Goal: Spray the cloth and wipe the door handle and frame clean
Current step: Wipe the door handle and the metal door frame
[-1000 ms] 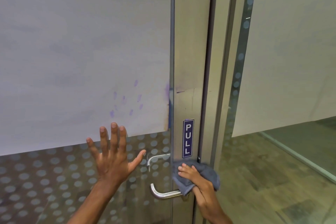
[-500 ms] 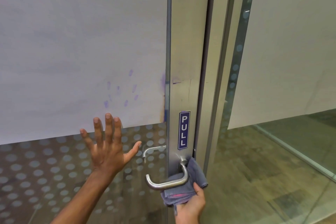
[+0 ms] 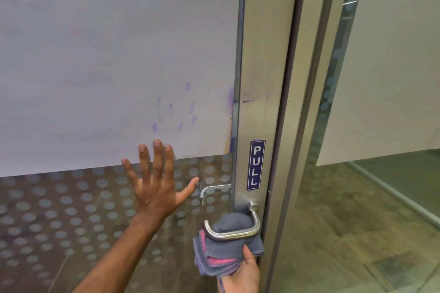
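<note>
A curved steel door handle (image 3: 234, 233) sticks out of the brushed metal door frame (image 3: 264, 66), just below a blue PULL label (image 3: 256, 164). My right hand (image 3: 244, 273) grips a grey cloth with pink edging (image 3: 225, 251) from below and presses it up behind and under the handle. My left hand (image 3: 158, 185) lies flat with fingers spread on the glass door (image 3: 71, 221), left of the handle. No spray bottle is in view.
White paper (image 3: 107, 54) covers the upper glass and carries purple smudges (image 3: 173, 114). A second handle (image 3: 213, 190) shows through the dotted glass. To the right stand another glass panel (image 3: 392, 66) and wood-look flooring (image 3: 345, 233).
My right hand has dropped from beside the handle to beneath it, carrying the cloth behind and under the lever. My left hand has stayed flat on the glass.
</note>
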Demonstrator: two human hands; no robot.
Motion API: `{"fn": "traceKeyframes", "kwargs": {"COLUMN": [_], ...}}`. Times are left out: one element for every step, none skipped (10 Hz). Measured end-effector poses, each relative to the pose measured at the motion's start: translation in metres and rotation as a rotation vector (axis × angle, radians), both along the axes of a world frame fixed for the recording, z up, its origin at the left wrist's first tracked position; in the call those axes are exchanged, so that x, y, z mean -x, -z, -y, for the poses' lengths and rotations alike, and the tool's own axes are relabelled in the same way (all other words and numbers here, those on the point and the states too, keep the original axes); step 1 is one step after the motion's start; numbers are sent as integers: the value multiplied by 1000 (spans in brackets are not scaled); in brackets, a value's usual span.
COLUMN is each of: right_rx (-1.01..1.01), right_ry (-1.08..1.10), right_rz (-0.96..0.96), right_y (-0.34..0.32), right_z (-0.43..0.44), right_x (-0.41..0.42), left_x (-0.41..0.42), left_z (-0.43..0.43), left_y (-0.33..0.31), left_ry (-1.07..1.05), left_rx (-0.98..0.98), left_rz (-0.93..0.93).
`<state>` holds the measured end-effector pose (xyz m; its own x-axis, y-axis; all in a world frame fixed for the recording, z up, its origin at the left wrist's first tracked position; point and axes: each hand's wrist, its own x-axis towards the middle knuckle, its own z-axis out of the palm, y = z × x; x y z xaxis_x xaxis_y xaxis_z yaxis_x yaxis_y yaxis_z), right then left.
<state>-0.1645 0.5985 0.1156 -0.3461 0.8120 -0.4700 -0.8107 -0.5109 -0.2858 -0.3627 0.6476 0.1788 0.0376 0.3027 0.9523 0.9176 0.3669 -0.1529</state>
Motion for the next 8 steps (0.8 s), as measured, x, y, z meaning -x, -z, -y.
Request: {"fn": "traceKeyframes", "kwargs": {"right_rx": [48,-33,21,-3,-517,-1342,-1635,-1686], "right_ry": [-41,-34,528,790,581,291,173,-74], "right_rz": [-40,225,-583,-650,562,1444,1680,1734], "right_y": [-2,-9,-50,-59,-60,-29,-20,7], "right_z": [2,5,14,35,26,-26,-54,-65], "right_x": [-2,-8,-20,-33,-64,-96,-100,-87], "left_x": [0,1,0,1,1,1,1,1], "left_z": [0,0,1,1,1,0,0,0], "left_y": [1,2,2,1,1,1,1,2], "left_ry": [4,4,3,-4,1,5,7,14], "left_rx": [-8,-16,-10,-2,-1,-1,4,8], "left_rz": [2,4,2,-2,7,8,13,19]}}
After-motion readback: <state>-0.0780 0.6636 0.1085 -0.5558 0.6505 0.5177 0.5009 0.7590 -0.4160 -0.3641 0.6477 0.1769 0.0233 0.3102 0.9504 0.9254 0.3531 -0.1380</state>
